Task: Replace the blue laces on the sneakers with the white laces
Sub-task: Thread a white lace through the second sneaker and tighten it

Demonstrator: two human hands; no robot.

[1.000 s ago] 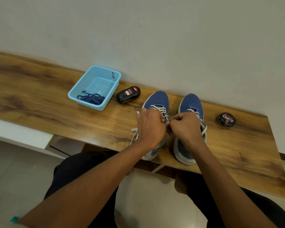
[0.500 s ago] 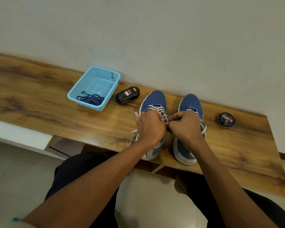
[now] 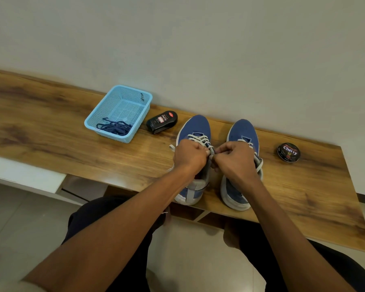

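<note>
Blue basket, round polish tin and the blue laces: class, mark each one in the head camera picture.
blue basket [image 3: 144,97]: head view, on its far right rim.
round polish tin [image 3: 288,152]: head view, on the middle of its printed lid.
blue laces [image 3: 114,128]: head view, on the middle of the heap inside the basket.

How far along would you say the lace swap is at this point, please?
Done: the blue laces lie in the basket, and both sneakers carry white lacing. In hand: left hand and right hand pinch the white lace at the left sneaker's upper eyelets. Left: finishing and tying; the right sneaker's top is hidden.
</note>
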